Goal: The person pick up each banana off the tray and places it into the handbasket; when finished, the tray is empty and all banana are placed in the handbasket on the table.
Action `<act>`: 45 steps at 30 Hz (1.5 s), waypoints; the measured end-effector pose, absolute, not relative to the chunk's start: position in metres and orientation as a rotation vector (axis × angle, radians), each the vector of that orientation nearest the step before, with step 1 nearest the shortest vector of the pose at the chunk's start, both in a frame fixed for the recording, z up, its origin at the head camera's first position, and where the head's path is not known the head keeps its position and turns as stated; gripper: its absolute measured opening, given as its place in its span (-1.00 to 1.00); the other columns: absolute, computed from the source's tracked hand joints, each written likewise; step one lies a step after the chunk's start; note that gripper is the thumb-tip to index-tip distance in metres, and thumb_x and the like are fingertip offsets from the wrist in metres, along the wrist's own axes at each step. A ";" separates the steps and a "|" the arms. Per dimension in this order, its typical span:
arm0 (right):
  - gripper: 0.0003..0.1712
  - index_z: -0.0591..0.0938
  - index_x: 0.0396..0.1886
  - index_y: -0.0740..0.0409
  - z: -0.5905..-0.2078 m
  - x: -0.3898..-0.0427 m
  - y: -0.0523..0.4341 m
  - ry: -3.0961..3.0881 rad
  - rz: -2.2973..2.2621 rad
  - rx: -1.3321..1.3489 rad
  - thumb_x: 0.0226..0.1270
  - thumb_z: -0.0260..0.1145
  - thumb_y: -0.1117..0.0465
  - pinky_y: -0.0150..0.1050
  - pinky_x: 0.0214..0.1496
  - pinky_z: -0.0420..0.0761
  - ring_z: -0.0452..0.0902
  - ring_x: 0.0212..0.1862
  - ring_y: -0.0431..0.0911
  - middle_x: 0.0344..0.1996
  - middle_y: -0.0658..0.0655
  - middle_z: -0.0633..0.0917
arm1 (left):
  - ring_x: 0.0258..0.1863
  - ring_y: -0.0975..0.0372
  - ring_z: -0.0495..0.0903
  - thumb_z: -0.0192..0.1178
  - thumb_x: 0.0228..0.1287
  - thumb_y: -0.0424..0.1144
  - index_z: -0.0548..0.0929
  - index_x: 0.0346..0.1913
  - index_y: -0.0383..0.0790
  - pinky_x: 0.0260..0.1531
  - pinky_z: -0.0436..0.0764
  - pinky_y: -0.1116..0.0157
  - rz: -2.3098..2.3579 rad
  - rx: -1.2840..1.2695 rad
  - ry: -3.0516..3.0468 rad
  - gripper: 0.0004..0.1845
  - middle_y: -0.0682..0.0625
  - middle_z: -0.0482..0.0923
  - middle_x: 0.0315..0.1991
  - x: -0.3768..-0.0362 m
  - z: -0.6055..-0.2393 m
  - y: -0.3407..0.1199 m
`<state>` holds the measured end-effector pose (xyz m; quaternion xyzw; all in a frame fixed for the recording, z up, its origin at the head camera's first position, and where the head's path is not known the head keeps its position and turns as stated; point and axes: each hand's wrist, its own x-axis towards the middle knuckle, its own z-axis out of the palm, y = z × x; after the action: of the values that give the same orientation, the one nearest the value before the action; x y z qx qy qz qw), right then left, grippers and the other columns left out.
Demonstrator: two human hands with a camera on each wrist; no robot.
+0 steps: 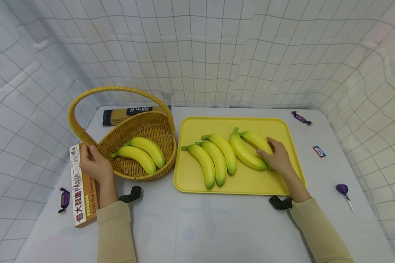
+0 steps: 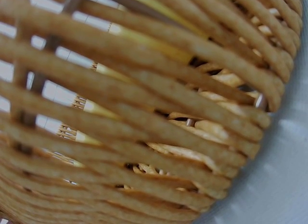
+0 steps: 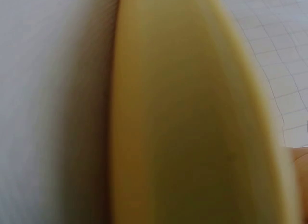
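Note:
My left hand (image 1: 97, 166) grips the left rim of a wicker basket (image 1: 145, 177) at the foot of its tall handle (image 1: 118, 88). Two bananas (image 1: 136, 157) lie in the basket. Its woven side (image 2: 144, 89) fills the left wrist view. Over the right part of a yellow tray (image 1: 191, 128), my right hand (image 1: 279, 157) holds the rightmost banana (image 1: 255, 140) between thumb and fingers, hiding its lower end. Another banana (image 1: 247, 155) lies right against it. Three more, including one banana (image 1: 202, 164), lie side by side at the tray's left. The tray's blurred edge (image 3: 192, 113) fills the right wrist view.
A pasta box (image 1: 82, 193) lies left of the basket, a spaghetti pack (image 1: 118, 116) behind it. A purple wrapped candy (image 1: 64, 200) is at far left. Right of the tray are another purple candy (image 1: 301, 118), a small candy packet (image 1: 319, 151) and a lollipop (image 1: 342, 189).

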<state>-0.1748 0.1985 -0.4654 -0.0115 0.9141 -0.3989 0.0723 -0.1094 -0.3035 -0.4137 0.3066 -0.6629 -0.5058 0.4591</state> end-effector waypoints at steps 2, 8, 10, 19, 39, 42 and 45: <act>-0.10 0.09 0.50 0.37 -0.465 -0.175 0.199 2.751 -1.186 -0.038 0.40 0.24 -0.02 0.18 0.38 0.22 0.18 0.37 0.32 0.35 0.49 0.27 | -0.19 0.42 0.41 -0.05 0.51 -0.30 0.65 0.07 -0.33 -0.07 0.37 0.47 -1.248 0.753 -1.633 -0.70 -0.05 0.60 -0.14 -0.111 -0.419 -0.308; -0.14 0.14 0.49 0.37 -0.467 -0.174 0.199 2.762 -1.155 -0.029 0.42 0.22 -0.02 0.19 0.39 0.20 0.17 0.38 0.33 0.36 0.49 0.27 | -0.20 0.43 0.42 -0.01 0.51 -0.22 0.68 0.00 -0.17 -0.08 0.39 0.46 -1.237 0.732 -1.640 -0.74 0.26 0.54 -0.24 -0.121 -0.444 -0.329; -0.16 0.16 0.48 0.37 -0.468 -0.174 0.199 2.770 -1.144 -0.029 0.42 0.22 -0.02 0.19 0.39 0.20 0.19 0.36 0.33 0.34 0.49 0.29 | -0.20 0.42 0.43 -0.01 0.50 -0.22 0.68 -0.01 -0.16 -0.08 0.39 0.45 -1.239 0.724 -1.636 -0.74 0.27 0.55 -0.24 -0.121 -0.444 -0.329; -0.21 0.20 0.46 0.38 -0.469 -0.175 0.200 2.788 -1.133 -0.021 0.43 0.21 0.02 0.19 0.36 0.25 0.24 0.33 0.33 0.30 0.49 0.35 | -0.19 0.42 0.44 -0.02 0.51 -0.21 0.68 0.02 -0.18 -0.08 0.39 0.45 -1.245 0.716 -1.637 -0.72 0.20 0.56 -0.22 -0.118 -0.440 -0.326; -0.26 0.27 0.45 0.28 -0.455 -0.169 0.197 2.822 -1.345 0.195 0.39 0.24 0.04 0.10 0.28 0.35 0.34 0.23 0.21 0.23 0.40 0.41 | -0.16 0.41 0.45 -0.02 0.51 -0.20 0.68 0.00 -0.11 -0.06 0.41 0.45 -1.243 0.734 -1.641 -0.73 0.16 0.59 -0.17 -0.118 -0.441 -0.327; -0.27 0.31 0.43 0.26 -0.449 -0.166 0.194 2.843 -1.361 0.165 0.38 0.27 0.06 0.07 0.22 0.37 0.36 0.19 0.19 0.20 0.37 0.43 | -0.15 0.40 0.46 -0.02 0.51 -0.20 0.68 0.00 -0.13 -0.04 0.41 0.44 -1.244 0.726 -1.641 -0.73 0.13 0.60 -0.16 -0.119 -0.441 -0.327; -0.29 0.34 0.42 0.26 -0.440 -0.161 0.187 2.863 -1.387 0.112 0.37 0.28 0.06 0.01 0.13 0.38 0.37 0.15 0.17 0.19 0.35 0.46 | -0.13 0.38 0.48 -0.02 0.51 -0.21 0.68 0.01 -0.15 -0.02 0.42 0.44 -1.243 0.718 -1.643 -0.73 0.10 0.60 -0.15 -0.119 -0.442 -0.328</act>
<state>-0.1612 0.1873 -0.4403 0.0351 0.8992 -0.4355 -0.0209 -0.1187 -0.3275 -0.4417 0.2917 -0.6680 -0.5055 0.4616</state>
